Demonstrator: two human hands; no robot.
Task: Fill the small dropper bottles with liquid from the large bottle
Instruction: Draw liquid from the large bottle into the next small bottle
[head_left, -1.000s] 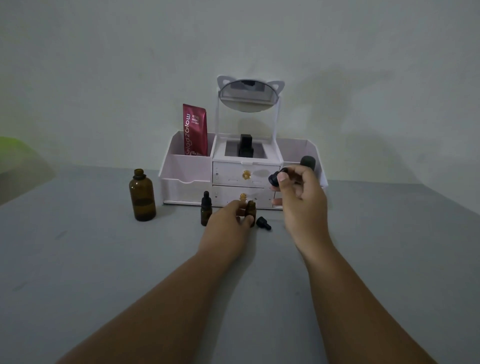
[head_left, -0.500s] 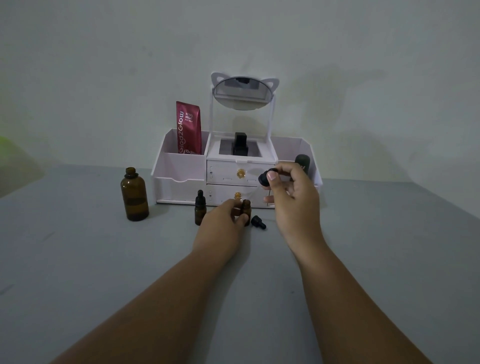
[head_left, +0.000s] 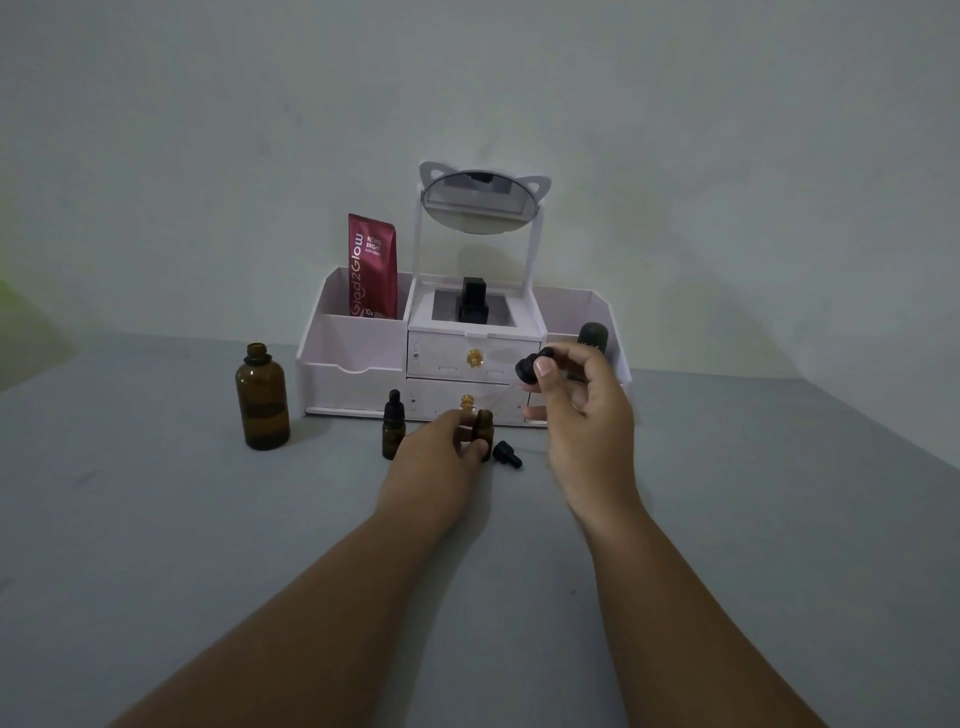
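A large amber bottle (head_left: 262, 401) stands uncapped at the left of the grey table. A small amber dropper bottle (head_left: 393, 427) with its black dropper cap on stands near the organizer. My left hand (head_left: 441, 462) grips two small open amber bottles (head_left: 479, 428) that rest on the table. My right hand (head_left: 582, 410) is raised above them and pinches a black dropper cap (head_left: 531, 366) between thumb and fingers. A second black dropper cap (head_left: 506, 453) lies on the table just right of the held bottles.
A white organizer (head_left: 358, 358) with two gold-knobbed drawers and a cat-ear mirror (head_left: 480, 202) stands against the wall. It holds a red sachet (head_left: 371, 267), a black bottle (head_left: 474, 301) and a dark tube (head_left: 592, 340). The grey table (head_left: 156, 545) spreads around.
My right hand has shifted slightly left and down with the dropper cap. My left hand stays on the small bottles. The camera has drifted a little.
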